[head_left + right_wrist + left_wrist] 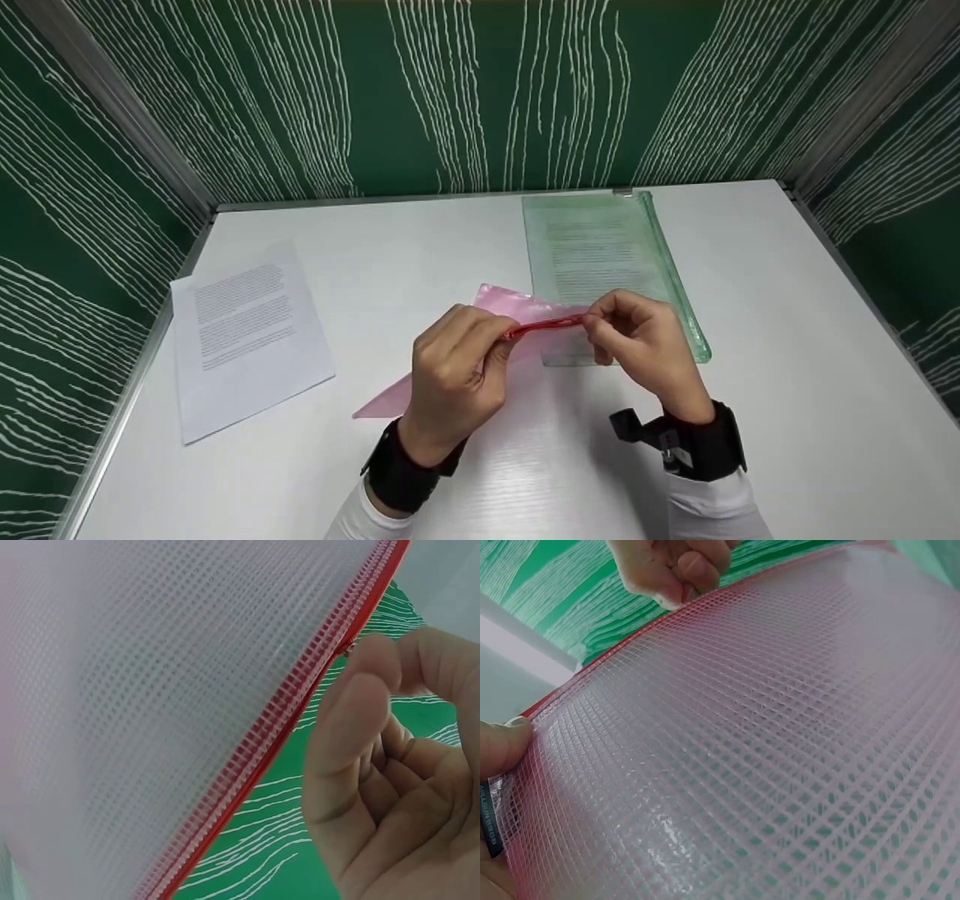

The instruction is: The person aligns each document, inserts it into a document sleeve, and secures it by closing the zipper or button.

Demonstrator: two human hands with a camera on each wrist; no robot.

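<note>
A pink translucent mesh zipper pouch [510, 302] is held up off the table, its red zipper edge [551, 324] uppermost. At one end of that edge, my left hand [457, 375] grips the pouch, thumb against the mesh; the left wrist view shows this thumb [502, 746] beside a small dark label [489, 821]. My right hand [649, 349] has thumb and index finger pinched at the zipper further right. In the right wrist view, the fingertips [364, 701] meet the red zipper [300, 701] at its slider; the pull itself is mostly hidden between them.
Printed white paper sheets [255, 390] lie at the left of the white table [375, 247]. A green translucent zipper pouch [592, 214] with a printed page inside lies at the back right, partly behind my right hand. Green panels [495, 90] with white wavy lines enclose the table's back and sides.
</note>
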